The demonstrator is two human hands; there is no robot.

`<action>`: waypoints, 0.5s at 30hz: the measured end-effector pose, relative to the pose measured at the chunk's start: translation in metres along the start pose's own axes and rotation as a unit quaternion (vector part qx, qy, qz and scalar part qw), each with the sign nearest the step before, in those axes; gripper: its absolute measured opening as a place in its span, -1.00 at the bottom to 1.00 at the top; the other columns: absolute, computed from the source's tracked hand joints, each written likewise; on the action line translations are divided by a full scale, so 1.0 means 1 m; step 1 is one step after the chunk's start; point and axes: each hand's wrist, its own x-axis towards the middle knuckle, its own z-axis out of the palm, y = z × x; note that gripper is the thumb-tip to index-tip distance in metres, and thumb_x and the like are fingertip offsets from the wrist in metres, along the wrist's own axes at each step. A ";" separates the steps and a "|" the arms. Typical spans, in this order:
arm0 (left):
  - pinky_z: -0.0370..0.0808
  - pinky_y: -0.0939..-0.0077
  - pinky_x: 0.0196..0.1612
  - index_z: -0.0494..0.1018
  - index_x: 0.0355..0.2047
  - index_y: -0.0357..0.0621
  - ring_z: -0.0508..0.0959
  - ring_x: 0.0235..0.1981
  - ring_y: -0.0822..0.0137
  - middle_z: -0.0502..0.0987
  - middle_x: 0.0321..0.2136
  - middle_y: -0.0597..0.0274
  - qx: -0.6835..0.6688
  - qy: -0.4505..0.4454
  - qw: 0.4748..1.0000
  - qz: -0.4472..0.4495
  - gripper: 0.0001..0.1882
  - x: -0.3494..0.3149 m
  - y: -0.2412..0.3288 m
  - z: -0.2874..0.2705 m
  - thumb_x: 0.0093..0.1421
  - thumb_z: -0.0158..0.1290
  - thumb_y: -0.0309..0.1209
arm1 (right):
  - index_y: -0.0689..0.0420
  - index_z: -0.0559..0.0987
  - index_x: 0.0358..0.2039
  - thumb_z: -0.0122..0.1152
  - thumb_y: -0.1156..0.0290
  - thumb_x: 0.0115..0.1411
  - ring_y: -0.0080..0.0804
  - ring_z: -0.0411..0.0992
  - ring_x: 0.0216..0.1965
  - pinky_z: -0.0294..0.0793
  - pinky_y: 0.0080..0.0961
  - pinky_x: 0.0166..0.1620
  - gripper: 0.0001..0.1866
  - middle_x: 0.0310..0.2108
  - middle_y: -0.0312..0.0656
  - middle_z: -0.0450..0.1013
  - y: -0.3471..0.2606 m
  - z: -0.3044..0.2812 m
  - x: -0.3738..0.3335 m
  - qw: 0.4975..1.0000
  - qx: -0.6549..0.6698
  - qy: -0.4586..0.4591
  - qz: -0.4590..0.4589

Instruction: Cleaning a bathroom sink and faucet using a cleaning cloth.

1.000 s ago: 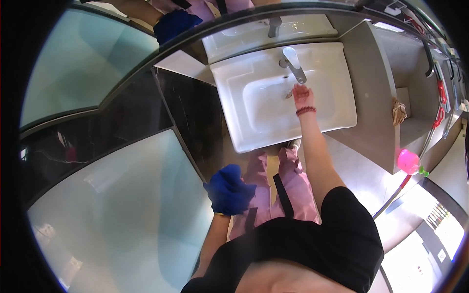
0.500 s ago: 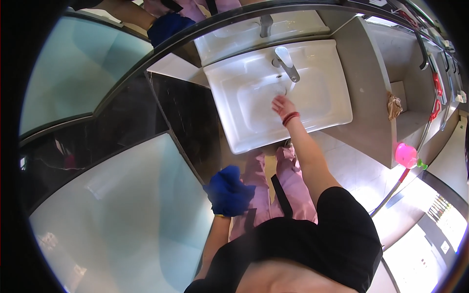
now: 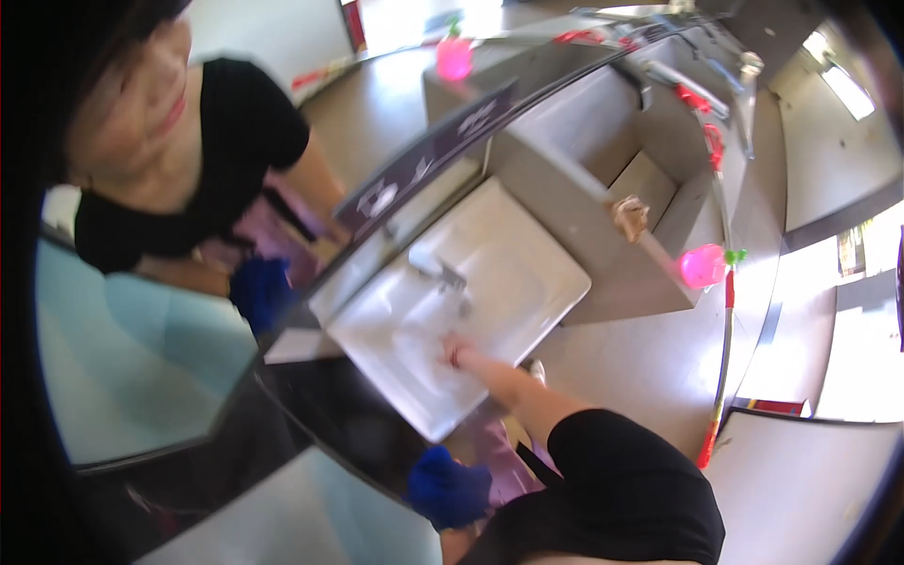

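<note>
Bathroom walls in grey surround a white sink [image 3: 471, 325] set below a mirror [image 3: 169, 282], which reflects the person from above. The right hand [image 3: 454, 350] lies in the basin just below the tap [image 3: 443, 275], blurred; whether its fingers are spread or curled I cannot tell. The left hand [image 3: 450, 490] hangs below the sink's front edge, clenched around a blue cloth [image 3: 435, 476] bunched in its grip. To the right of the sink a pink bottle [image 3: 702, 266] stands on a grey ledge [image 3: 650, 282]. The step looks like rinsing or rubbing the basin by hand; a fitting next move would call for bringing the cloth up over the rim onto the wet surface.
</note>
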 end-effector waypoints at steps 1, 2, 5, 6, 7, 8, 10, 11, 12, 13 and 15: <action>0.42 0.35 -0.41 0.37 -0.46 -0.09 0.40 -0.54 0.35 0.35 -0.62 0.33 0.009 -0.001 0.999 0.033 -0.71 0.013 0.005 0.000 -0.03 0.19 -0.21 | 0.03 0.34 0.12 0.10 0.18 0.05 -0.09 0.24 0.15 0.27 -0.23 0.15 -0.41 0.12 -0.04 0.27 -0.002 0.008 -0.018 0.993 0.049 0.101 -0.036; 0.42 0.34 -0.41 0.37 -0.45 -0.09 0.40 -0.53 0.34 0.36 -0.61 0.33 0.016 -0.003 0.998 0.068 -0.72 0.028 0.012 0.000 -0.02 0.18 -0.21 | 0.06 0.35 0.11 0.08 0.18 0.05 -0.06 0.29 0.11 0.28 -0.25 0.15 -0.42 0.10 0.02 0.29 -0.010 0.007 -0.024 0.969 0.210 0.127 -0.025; 0.42 0.33 -0.40 0.38 -0.44 -0.10 0.41 -0.52 0.32 0.37 -0.60 0.31 0.040 -0.009 0.986 0.161 -0.73 0.061 0.045 0.004 0.00 0.16 -0.21 | 0.08 0.45 0.02 0.01 0.03 0.10 0.00 0.35 0.02 0.30 -0.24 0.12 -0.46 -0.02 0.05 0.41 -0.025 -0.012 -0.059 0.949 0.285 0.101 -0.092; 0.42 0.32 -0.40 0.38 -0.44 -0.10 0.41 -0.52 0.31 0.38 -0.59 0.30 0.052 -0.001 0.982 0.184 -0.74 0.070 0.054 0.001 0.00 0.15 -0.21 | 0.08 0.47 0.00 -0.02 -0.01 0.13 0.02 0.38 -0.03 0.33 -0.22 0.08 -0.47 -0.08 0.06 0.44 -0.038 -0.015 -0.083 0.940 0.283 0.105 -0.158; 0.42 0.32 -0.40 0.38 -0.43 -0.10 0.41 -0.51 0.30 0.38 -0.59 0.29 0.058 0.001 0.976 0.212 -0.74 0.078 0.066 0.003 0.01 0.14 -0.21 | 0.07 0.47 -0.01 -0.04 -0.03 0.15 0.03 0.40 -0.06 0.35 -0.19 0.05 -0.47 -0.12 0.06 0.46 -0.043 -0.021 -0.101 0.939 0.265 0.111 -0.186; 0.42 0.32 -0.39 0.39 -0.43 -0.10 0.42 -0.51 0.30 0.39 -0.58 0.29 0.065 0.005 0.970 0.235 -0.74 0.084 0.077 0.004 0.02 0.13 -0.22 | 0.05 0.48 -0.01 -0.09 -0.03 0.19 0.02 0.39 -0.04 0.34 -0.19 0.05 -0.49 -0.10 0.06 0.45 -0.051 -0.028 -0.125 0.936 0.256 0.109 -0.216; 0.43 0.31 -0.39 0.39 -0.42 -0.11 0.42 -0.50 0.28 0.39 -0.57 0.27 0.075 0.008 0.957 0.281 -0.75 0.093 0.097 0.010 0.03 0.12 -0.22 | 0.00 0.46 0.01 -0.17 0.03 0.24 -0.08 0.35 0.01 0.32 -0.19 0.07 -0.54 -0.05 -0.05 0.43 -0.068 -0.047 -0.176 0.937 0.222 0.135 -0.233; 0.43 0.30 -0.38 0.39 -0.42 -0.11 0.43 -0.49 0.28 0.40 -0.57 0.27 0.082 0.010 0.951 0.297 -0.75 0.094 0.104 0.012 0.03 0.11 -0.22 | 0.05 0.43 0.02 -0.18 0.13 0.26 -0.14 0.32 0.04 0.33 -0.16 0.02 -0.58 0.01 -0.07 0.36 -0.082 -0.059 -0.208 0.949 0.118 0.171 -0.238; 0.43 0.30 -0.38 0.39 -0.41 -0.11 0.43 -0.49 0.27 0.40 -0.56 0.26 0.083 0.003 0.943 0.321 -0.76 0.096 0.118 0.021 0.04 0.10 -0.22 | 0.00 0.39 0.06 -0.22 0.14 0.27 -0.18 0.28 0.07 0.31 -0.01 -0.02 -0.58 0.04 -0.13 0.33 -0.087 -0.067 -0.229 0.945 -0.036 0.202 -0.256; 0.43 0.29 -0.38 0.40 -0.41 -0.12 0.43 -0.49 0.26 0.41 -0.56 0.25 0.087 -0.001 0.936 0.342 -0.76 0.098 0.128 0.027 0.05 0.09 -0.22 | -0.03 0.33 0.11 -0.22 0.18 0.27 -0.15 0.29 0.04 0.28 0.07 -0.06 -0.58 0.02 -0.15 0.33 -0.097 -0.074 -0.252 0.955 -0.040 0.181 -0.232; 0.43 0.28 -0.37 0.40 -0.40 -0.12 0.44 -0.48 0.25 0.42 -0.55 0.24 0.097 -0.011 0.918 0.384 -0.76 0.100 0.150 0.041 0.06 0.08 -0.22 | -0.07 0.27 0.14 -0.21 0.26 0.25 -0.11 0.29 0.02 0.27 0.07 -0.07 -0.58 -0.04 -0.14 0.35 -0.081 -0.074 -0.258 0.951 -0.031 0.169 -0.256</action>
